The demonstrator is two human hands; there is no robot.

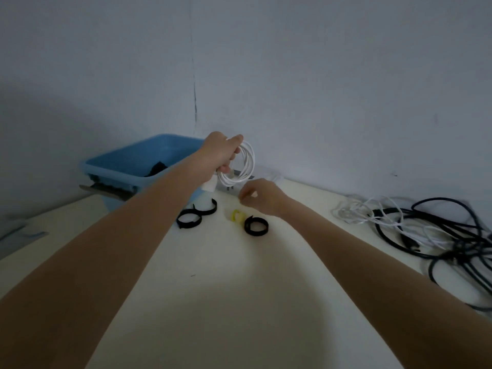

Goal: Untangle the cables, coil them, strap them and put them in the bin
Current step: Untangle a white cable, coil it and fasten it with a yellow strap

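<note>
Head view: our left hand [222, 153] gripped the coiled white cable [243, 166] at twelve o'clock beside the blue plastic bin [119, 169], keeping its loops together; our right hand [259, 194] hung curled, apparently unladen, above the black strap rings [255, 226]

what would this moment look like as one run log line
left hand holds white coil | right hand above straps, holds nothing visible | yellow strap on table | tangle at right | bin behind
</note>
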